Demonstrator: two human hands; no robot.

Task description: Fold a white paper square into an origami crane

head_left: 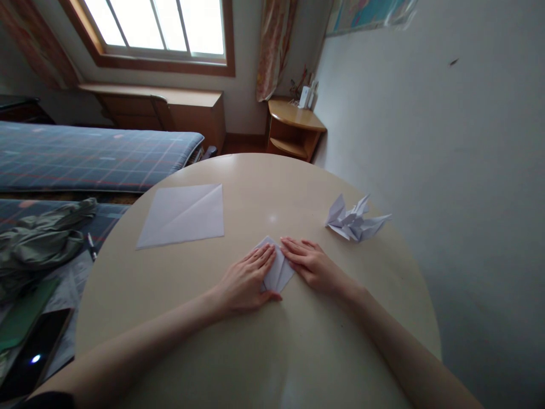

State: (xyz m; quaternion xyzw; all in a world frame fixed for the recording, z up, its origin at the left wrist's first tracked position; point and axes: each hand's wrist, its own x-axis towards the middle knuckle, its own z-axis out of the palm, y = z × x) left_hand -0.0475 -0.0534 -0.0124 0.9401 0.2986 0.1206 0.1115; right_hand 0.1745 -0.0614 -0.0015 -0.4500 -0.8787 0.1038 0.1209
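A small sheet of white paper folded into a diamond (278,271) lies flat on the round table, with crease lines running towards its near corner. My left hand (251,275) rests over its left side, fingers stretched out flat and the thumb by the near corner. Across the upper right edge lie the outstretched fingers of my right hand (311,264). Both hands press on the paper without gripping it, and their fingers cover parts of its edges.
The round cream table (255,176) carries a creased white paper sheet (187,213) at left and folded paper cranes (355,218) at right. A white wall (468,170) stands close on the right. Left are a plaid bed (97,159), grey-green cloth (42,238) and a phone (36,352).
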